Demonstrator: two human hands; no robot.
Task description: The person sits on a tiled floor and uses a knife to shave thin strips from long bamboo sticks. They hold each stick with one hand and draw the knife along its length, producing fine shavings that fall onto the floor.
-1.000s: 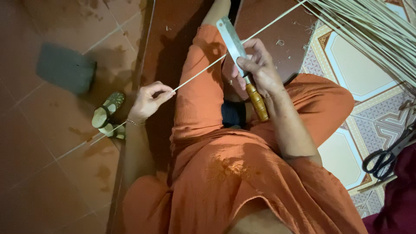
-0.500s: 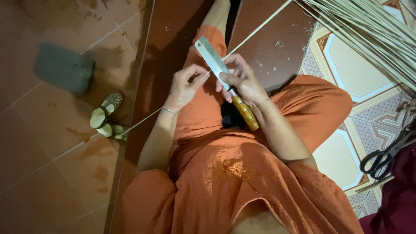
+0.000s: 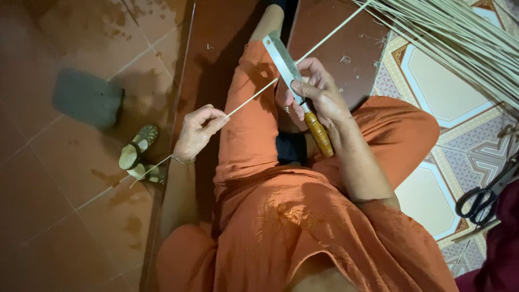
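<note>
So from the head cam, looking straight down at someone sitting on the floor in orange clothes [image 3: 303,227], knees up. The left hand [image 3: 195,132] is out to the side over the dark red step, fingers pinched tight around a thin pale strip [image 3: 251,101] of bamboo or cane. That strip runs in a long diagonal: from down by the floor tiles at lower left, through the pinched fingers, across the orange knee, under the blade and off toward the top right.

The right hand [image 3: 319,97] is clenched around a knife [image 3: 294,86] with a flat steel blade and a rounded wooden handle [image 3: 319,134]. The blade points up and away, lying against the strip right above the knee, with the thumb set along the blade.

Other stuff around: a big loose bundle of the same pale strips [image 3: 459,38] fanned across the top right, black scissors [image 3: 484,197] on the patterned tiles at the right edge, a pair of sandals [image 3: 138,157] on the terracotta floor just left of the left hand, and a dark grey block [image 3: 87,97] a bit further up. Some thin shavings lie on the dark step.
</note>
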